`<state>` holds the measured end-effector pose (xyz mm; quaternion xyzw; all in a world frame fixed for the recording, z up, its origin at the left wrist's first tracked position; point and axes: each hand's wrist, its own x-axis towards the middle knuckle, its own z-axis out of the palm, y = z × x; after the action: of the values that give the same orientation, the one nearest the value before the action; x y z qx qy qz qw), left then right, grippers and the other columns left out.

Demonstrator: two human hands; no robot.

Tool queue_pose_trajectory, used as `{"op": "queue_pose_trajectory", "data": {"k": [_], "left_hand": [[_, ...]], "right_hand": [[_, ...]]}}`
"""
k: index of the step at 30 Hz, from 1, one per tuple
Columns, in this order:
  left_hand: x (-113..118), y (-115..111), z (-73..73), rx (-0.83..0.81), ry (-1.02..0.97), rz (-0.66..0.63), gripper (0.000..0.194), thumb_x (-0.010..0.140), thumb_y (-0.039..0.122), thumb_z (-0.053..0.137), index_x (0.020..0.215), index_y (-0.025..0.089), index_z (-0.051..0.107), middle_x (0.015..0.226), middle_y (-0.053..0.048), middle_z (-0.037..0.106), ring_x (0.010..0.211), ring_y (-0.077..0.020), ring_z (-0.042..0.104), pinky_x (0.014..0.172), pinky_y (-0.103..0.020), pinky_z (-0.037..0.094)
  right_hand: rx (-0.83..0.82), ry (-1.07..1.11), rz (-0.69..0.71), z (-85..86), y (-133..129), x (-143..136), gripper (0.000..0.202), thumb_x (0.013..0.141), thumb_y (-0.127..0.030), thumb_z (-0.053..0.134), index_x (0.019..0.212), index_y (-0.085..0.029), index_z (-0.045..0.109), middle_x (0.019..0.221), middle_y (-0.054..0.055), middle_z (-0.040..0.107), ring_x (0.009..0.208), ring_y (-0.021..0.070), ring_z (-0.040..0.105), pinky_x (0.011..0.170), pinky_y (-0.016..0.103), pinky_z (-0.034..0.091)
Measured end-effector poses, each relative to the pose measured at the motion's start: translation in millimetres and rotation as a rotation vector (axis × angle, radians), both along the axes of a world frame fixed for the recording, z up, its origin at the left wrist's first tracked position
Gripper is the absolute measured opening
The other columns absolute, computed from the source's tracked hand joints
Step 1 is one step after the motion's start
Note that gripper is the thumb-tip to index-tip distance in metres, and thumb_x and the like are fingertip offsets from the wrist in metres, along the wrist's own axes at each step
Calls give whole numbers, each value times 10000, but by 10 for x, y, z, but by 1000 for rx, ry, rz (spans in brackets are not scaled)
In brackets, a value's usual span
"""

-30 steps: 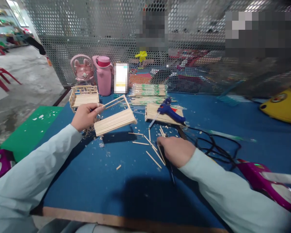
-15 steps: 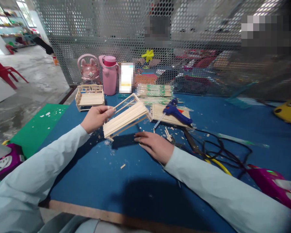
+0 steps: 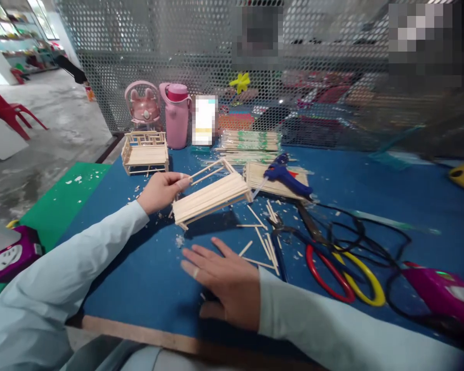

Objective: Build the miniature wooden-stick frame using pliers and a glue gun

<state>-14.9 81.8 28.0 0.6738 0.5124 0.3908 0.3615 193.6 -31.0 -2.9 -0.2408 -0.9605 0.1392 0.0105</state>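
My left hand (image 3: 163, 191) pinches the back rail of a small bench made of wooden sticks (image 3: 212, 198), holding it tilted above the blue tabletop. My right hand (image 3: 224, 281) is spread palm down near the table's front edge, with nothing in its fingers and a ring on one of them. Just beyond it lie several loose sticks (image 3: 268, 245). A finished-looking miniature stick bench (image 3: 147, 157) stands upright at the back left. Behind the held bench, a blue glue gun (image 3: 288, 180) rests on a bundle of flat sticks (image 3: 255, 178).
Red-and-yellow-handled scissors (image 3: 332, 270) and dark-handled pliers (image 3: 278, 242) lie right of my right hand, near tangled black cable. At the back stand a pink bottle (image 3: 177, 118), a phone (image 3: 204, 121) and packs of sticks (image 3: 251, 140), before a perforated metal screen (image 3: 185, 46).
My right hand has moved toward me and spread its fingers, uncovering the loose sticks and scissors. My left hand still holds the bench, at nearly the same tilt.
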Motion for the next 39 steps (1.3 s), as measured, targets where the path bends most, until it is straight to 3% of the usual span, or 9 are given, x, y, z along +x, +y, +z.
{"op": "queue_pose_trajectory", "data": {"k": [7, 9, 13, 17, 20, 29, 34, 37, 39], "left_hand": [[79, -123, 8, 104, 199, -132, 320, 821, 396, 522, 866, 155, 727, 758, -21, 704, 671, -148, 582, 637, -247, 418], [120, -166, -6, 141, 254, -177, 276, 825, 356, 523, 850, 175, 730, 782, -20, 717, 707, -158, 603, 661, -245, 419], [173, -205, -70, 192, 353, -241, 237, 834, 299, 511, 820, 205, 727, 780, -23, 723, 707, -161, 610, 654, -242, 406], [205, -197, -134, 191, 412, -283, 240, 845, 295, 502, 809, 206, 721, 786, -33, 725, 708, -164, 616, 652, -247, 411], [229, -198, -154, 178, 423, -286, 236, 844, 303, 508, 835, 194, 717, 835, -48, 725, 759, -173, 627, 693, -257, 431], [234, -265, -120, 178, 368, -115, 412, 838, 385, 494, 1108, 96, 609, 820, -79, 660, 694, -171, 586, 673, -290, 463], [149, -419, 45, 223, 301, 11, 434, 839, 411, 489, 1151, 115, 552, 910, -82, 645, 782, -183, 594, 728, -306, 477], [70, -594, 44, 271, 286, 45, 387, 836, 388, 503, 1144, 156, 542, 924, -69, 655, 793, -186, 603, 767, -322, 482], [34, -703, -25, 279, 237, 76, 352, 834, 368, 515, 1133, 184, 542, 937, -67, 660, 804, -186, 611, 773, -323, 491]], "right_hand": [[323, -67, -365, -146, 262, 712, 539, 891, -461, 399, 1310, -135, 490, 1321, 188, 530, 1260, 331, 430, 1020, 630, 219], [299, -14, -396, -123, 331, 824, 454, 896, -396, 386, 1225, -141, 568, 1279, 169, 573, 1248, 332, 448, 1005, 614, 279], [148, 211, -449, 33, 387, 893, 372, 900, -291, 360, 1129, -182, 633, 1181, 104, 652, 1136, 236, 569, 958, 424, 443], [82, 346, -703, 248, 373, 927, 298, 884, -347, 414, 904, -227, 685, 931, 56, 731, 861, 203, 673, 789, 332, 518], [62, 389, -828, 361, 349, 949, 222, 814, -402, 517, 724, -235, 633, 675, 18, 685, 606, 170, 619, 624, 288, 494], [10, 336, -795, 421, 361, 912, 388, 909, -413, 254, 573, -238, 337, 490, -30, 417, 490, 123, 437, 517, 255, 347], [-27, 280, -725, 502, 390, 1005, 370, 914, -395, 276, 590, -236, 356, 503, -29, 428, 504, 125, 450, 533, 252, 369], [-110, 199, -551, 591, 397, 1061, 178, 868, -273, 385, 827, -208, 546, 658, 3, 604, 567, 128, 538, 588, 248, 436], [-134, 155, -440, 697, 475, 1059, 329, 809, -221, 471, 1131, -181, 527, 875, 49, 667, 647, 137, 579, 632, 260, 473]]}}
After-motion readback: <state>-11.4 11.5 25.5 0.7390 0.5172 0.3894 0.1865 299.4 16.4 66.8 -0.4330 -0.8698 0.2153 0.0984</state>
